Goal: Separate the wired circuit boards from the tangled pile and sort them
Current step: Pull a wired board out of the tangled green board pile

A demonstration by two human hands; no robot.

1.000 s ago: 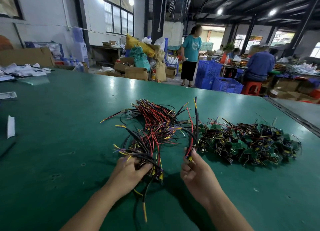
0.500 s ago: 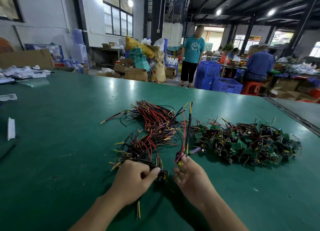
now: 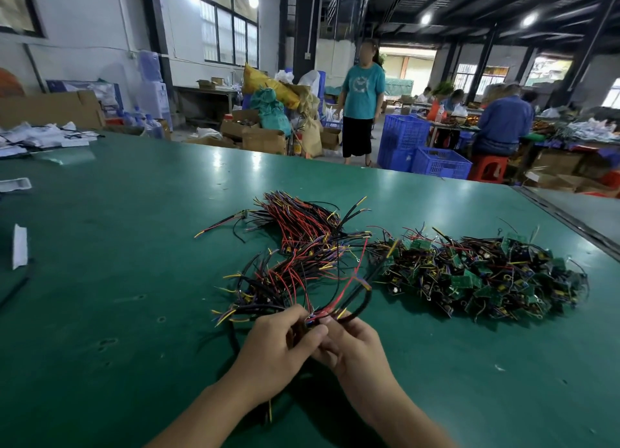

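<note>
Wires (image 3: 268, 290) are pinched by fingers of left hand (image 3: 278, 350) and right hand (image 3: 359, 350); boards (image 3: 486, 276) are heaped rightward, near the surface (image 3: 134, 246) edge.

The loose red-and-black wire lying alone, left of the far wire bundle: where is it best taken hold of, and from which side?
Pinch the loose red-and-black wire mid-length, probably from the left over the green table. That stretch lies apart; its right end nears the far wire bundle, where neighbours could snag.
</note>
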